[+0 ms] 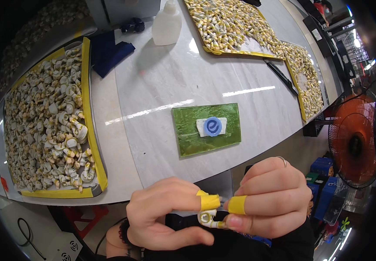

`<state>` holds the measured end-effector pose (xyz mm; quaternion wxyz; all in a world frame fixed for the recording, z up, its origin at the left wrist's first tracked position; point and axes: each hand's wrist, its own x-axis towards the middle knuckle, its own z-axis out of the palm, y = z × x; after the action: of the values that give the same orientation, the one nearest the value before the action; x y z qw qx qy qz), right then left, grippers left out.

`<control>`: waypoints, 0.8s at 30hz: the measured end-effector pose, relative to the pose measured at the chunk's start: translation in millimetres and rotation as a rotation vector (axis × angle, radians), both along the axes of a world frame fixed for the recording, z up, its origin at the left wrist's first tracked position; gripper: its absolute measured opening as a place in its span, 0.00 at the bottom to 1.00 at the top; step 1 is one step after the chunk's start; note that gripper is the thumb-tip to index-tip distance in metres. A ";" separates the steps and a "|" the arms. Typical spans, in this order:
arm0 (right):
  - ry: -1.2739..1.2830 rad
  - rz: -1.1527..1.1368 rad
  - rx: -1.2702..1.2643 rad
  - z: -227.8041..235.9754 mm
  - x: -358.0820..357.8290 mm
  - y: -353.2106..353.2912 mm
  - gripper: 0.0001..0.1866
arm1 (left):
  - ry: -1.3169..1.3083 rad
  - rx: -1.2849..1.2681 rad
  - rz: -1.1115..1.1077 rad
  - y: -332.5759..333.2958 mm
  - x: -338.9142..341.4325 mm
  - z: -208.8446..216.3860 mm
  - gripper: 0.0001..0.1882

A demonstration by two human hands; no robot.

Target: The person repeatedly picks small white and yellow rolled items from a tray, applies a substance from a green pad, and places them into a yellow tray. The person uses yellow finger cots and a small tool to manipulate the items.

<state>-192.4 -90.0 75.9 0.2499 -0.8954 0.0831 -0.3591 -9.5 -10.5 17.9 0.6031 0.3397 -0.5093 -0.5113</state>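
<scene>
In front of the table's near edge, my right hand (275, 198) pinches the end of a small white and yellow figurine-like part (207, 217) between thumb and index finger. The part has a round ring-shaped section on its left. My left hand (166, 213) is beside it, with the taped index fingertip at the part's upper edge and the thumb stretched out below, apart from the index. Yellow tape wraps both index fingers. Beyond my hands lies a green rectangular slab (186, 141) with a white pad and a round blue piece (212, 126) on it.
Yellow-edged trays of similar small parts stand at the left (86, 87), the far side (240, 54) and the right (301, 106). A white plastic bottle (167, 26), a dark blue cloth (107, 54) and a black cutter-like tool (281, 76) lie around. An orange fan (354, 139) stands right.
</scene>
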 end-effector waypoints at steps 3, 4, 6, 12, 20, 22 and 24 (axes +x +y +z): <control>-0.022 -0.023 0.042 -0.8 0.3 2.2 0.05 | 0.072 0.004 -0.001 4.9 -0.5 -1.1 0.19; -0.027 -0.021 0.039 -1.1 -0.1 2.0 0.05 | 0.097 -0.001 -0.002 6.5 -0.5 -1.6 0.19; -0.035 -0.017 0.030 -1.1 -1.3 2.1 0.05 | -0.010 -0.128 -0.031 0.9 1.3 -2.4 0.17; -0.043 -0.049 0.042 -2.5 1.6 5.2 0.05 | 0.087 -0.139 -0.049 2.3 0.2 -5.8 0.16; -0.048 -0.078 0.052 -4.0 8.2 7.2 0.05 | 0.115 -0.124 -0.051 3.1 2.5 -6.3 0.15; -0.050 -0.045 0.047 -5.3 8.4 5.8 0.05 | 0.092 -0.147 -0.040 2.7 3.7 -6.8 0.15; -0.032 -0.007 0.016 -5.2 2.2 -3.1 0.05 | 0.087 -0.138 -0.037 -4.2 -1.1 -10.3 0.15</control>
<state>-190.2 -93.2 70.7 0.2572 -0.8872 0.0850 -0.3734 -10.6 -14.7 7.7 0.6371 0.2652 -0.5227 -0.5005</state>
